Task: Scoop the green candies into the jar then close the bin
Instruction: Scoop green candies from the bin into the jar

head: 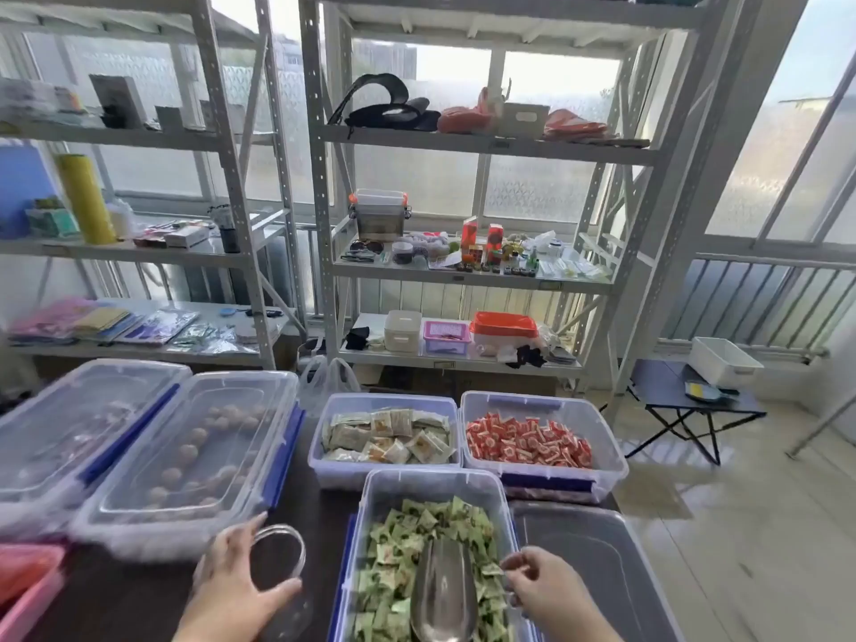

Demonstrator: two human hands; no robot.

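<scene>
Our left hand (231, 581) grips the clear jar (279, 556) near the front edge of the desk (322, 521), fingers and thumb curled round its rim; the jar seems empty, and stands just left of the open bin (431, 479) that holds the green candies (417, 525); the metal scoop (442, 595) lies on the candies, at the near end of the bin; our right hand (551, 590) hovers beside it with the fingers curled together, maybe pinching one candy, but we cannot tell this surely; what seems to be the lid (602, 572) lies at the right of the bin. We think the scooping is not yet begun; the risk is that the scoop looks wider than the jar mouth, so candies may spill on the desk when we pour; the light jar may also tip if our grip is loose.
</scene>
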